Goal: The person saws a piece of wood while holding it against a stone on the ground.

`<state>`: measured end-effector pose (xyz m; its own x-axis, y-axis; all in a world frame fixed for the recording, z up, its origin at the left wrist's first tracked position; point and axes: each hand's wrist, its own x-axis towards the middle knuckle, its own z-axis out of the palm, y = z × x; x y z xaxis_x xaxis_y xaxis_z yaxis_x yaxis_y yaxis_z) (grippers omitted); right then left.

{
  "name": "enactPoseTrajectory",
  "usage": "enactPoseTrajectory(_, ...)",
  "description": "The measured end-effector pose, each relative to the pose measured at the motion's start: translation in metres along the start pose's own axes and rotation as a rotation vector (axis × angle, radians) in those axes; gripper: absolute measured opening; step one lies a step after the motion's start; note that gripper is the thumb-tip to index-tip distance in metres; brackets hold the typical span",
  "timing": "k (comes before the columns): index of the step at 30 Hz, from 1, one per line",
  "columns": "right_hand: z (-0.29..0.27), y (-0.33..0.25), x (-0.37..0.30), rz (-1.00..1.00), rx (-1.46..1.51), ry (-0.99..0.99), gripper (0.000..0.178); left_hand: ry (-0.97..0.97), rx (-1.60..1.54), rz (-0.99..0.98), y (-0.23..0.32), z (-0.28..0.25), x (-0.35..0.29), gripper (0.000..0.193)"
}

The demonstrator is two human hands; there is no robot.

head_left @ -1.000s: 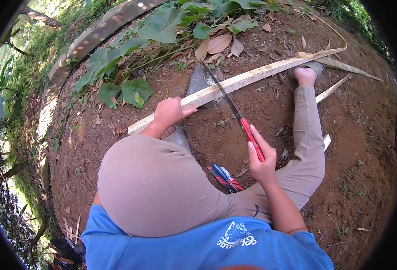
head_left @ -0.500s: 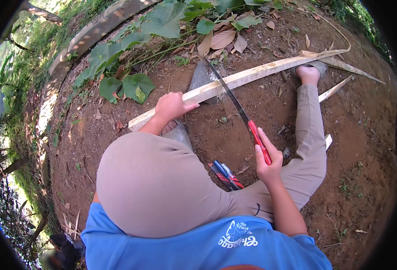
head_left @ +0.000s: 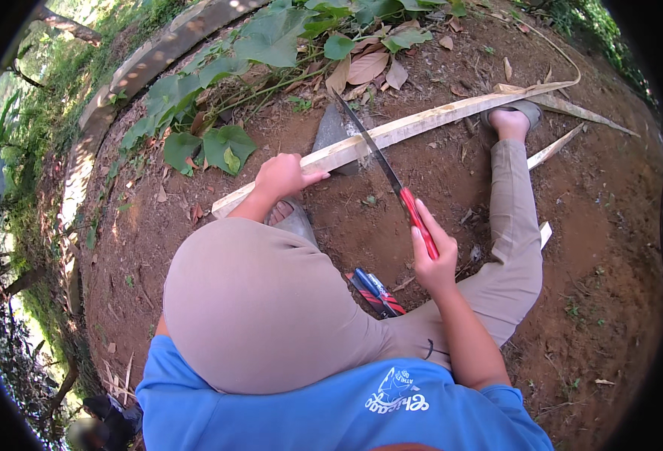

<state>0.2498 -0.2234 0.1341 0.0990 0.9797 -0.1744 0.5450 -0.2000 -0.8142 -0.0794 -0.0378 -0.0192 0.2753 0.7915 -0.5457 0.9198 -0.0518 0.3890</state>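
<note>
A long pale wooden beam (head_left: 421,122) lies slantwise in front of me, propped on a grey stone (head_left: 331,129). Near the beam's left end, my left hand (head_left: 280,177) is wrapped over it and grips it, the thumb along its near side. My right hand (head_left: 435,255) is closed round the red handle of a handsaw (head_left: 382,161). The dark blade crosses the beam just right of the stone, its tip pointing away toward the dry leaves. At this size I cannot make out how deep the blade sits in the wood.
A blue-handled tool (head_left: 373,287) in a red and black sleeve lies on the soil by my thigh. My right sandalled foot (head_left: 513,122) is beside the beam's far end. More wood strips (head_left: 557,148) lie at the right. Leafy vines (head_left: 218,139) and a low concrete edge (head_left: 132,75) stand beyond.
My right hand has shifted a little to the left and away from me, carrying the saw along its stroke across the beam. My left hand keeps its grip on the beam.
</note>
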Motion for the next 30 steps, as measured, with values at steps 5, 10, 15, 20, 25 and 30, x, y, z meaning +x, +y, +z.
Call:
enactPoseTrajectory(5, -0.008, -0.016, -0.023, -0.024, -0.015, 0.031, 0.058, 0.023, -0.006, 0.023, 0.001, 0.004, -0.001, 0.096)
enactPoseTrajectory(10, 0.05, -0.003, 0.085, -0.047, 0.141, 0.023, 0.051, 0.04, 0.042, 0.008, 0.004, 0.005, -0.005, 0.093)
enactPoseTrajectory(15, 0.057, 0.004, 0.086, -0.065, 0.136, 0.029, 0.051, 0.023, -0.023, 0.028, 0.001, -0.003, -0.004, 0.097)
enactPoseTrajectory(20, -0.007, -0.02, -0.011, 0.04, -0.024, -0.016, 0.056, 0.027, -0.029, 0.005, 0.001, 0.005, -0.007, 0.099)
enactPoseTrajectory(25, -0.011, -0.035, 0.005, -0.023, 0.005, 0.012, 0.056, 0.043, 0.012, 0.011, -0.002, 0.009, -0.003, 0.098)
enactPoseTrajectory(30, 0.061, -0.022, 0.102, -0.168, 0.109, 0.089, 0.051, 0.048, 0.0, 0.035, -0.002, 0.004, -0.003, 0.098)
